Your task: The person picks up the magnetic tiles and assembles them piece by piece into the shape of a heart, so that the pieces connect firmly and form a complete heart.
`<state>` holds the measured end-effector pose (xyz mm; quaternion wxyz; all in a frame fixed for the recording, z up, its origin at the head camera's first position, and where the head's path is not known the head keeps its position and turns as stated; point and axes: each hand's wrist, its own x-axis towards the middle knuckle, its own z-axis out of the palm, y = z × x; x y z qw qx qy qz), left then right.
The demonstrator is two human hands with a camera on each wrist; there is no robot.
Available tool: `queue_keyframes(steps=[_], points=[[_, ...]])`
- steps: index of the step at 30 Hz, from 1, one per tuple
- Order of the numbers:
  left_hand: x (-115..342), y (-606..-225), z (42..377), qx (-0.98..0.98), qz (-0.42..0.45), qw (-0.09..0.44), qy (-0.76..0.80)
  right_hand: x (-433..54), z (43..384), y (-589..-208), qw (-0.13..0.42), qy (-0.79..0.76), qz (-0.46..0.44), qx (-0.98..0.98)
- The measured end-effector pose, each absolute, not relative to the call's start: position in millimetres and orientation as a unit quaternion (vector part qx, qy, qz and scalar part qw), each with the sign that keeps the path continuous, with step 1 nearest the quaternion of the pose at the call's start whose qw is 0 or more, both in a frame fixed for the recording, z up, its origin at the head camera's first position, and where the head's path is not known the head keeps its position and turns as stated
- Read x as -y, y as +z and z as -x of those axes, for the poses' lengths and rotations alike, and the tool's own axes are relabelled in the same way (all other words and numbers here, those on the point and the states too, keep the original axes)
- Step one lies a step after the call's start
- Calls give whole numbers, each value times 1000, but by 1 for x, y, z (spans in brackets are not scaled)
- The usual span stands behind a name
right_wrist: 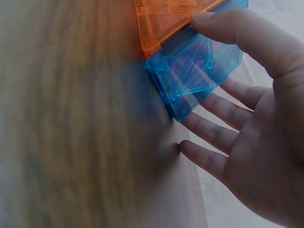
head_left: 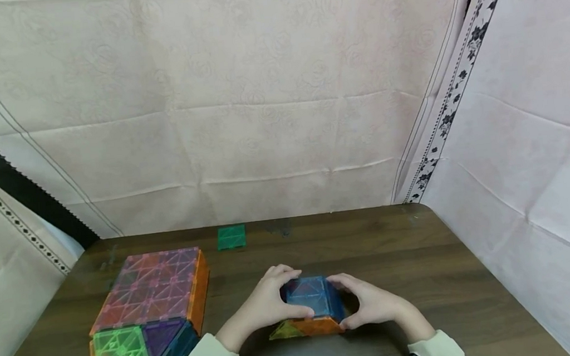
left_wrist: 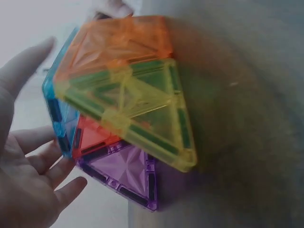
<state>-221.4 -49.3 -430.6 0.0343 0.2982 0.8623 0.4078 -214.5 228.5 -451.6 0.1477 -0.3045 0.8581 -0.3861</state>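
Both hands are around a small block of magnetic tiles (head_left: 308,294) low over the wooden table. Blue tiles form its top and right side, and an orange tile (head_left: 318,325) faces the front. My left hand (head_left: 270,298) holds its left side, fingers at the far edge and thumb over the near corner. My right hand (head_left: 370,301) grips the right side, with its thumb on the edge between orange tile and blue tile (right_wrist: 197,71). In the left wrist view, a yellow triangle tile (left_wrist: 142,102) slants out beside the orange one, and a purple triangle tile (left_wrist: 126,166) extends below.
To the left stands a larger magnetic tile structure (head_left: 155,289) with a pink-purple top and orange sides. A green tile (head_left: 122,350) and dark blue tiles form its near end. One flat green tile (head_left: 231,237) lies near the table's far edge. White cloth (head_left: 269,101) hangs behind.
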Motion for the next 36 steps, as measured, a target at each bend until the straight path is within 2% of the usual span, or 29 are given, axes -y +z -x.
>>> queue_keyframes(steps=[4,9,15,20,29,36], points=[[53,-435,243,-846,-246,-5,474,-230,214,-453,144,-380,298,-864],[65,-448,286,-851,-125,-83,504,-230,215,-454,147,-379,295,-865],[90,-465,324,-874,25,-105,475,-228,215,-459,151,-380,295,-864],[108,-475,339,-864,113,-140,471,-224,213,-462,154,-386,295,-860],[118,-484,352,-873,136,-157,441,-223,214,-461,155,-386,287,-863],[113,-486,361,-893,137,-137,407,-229,215,-459,148,-382,287,-866]])
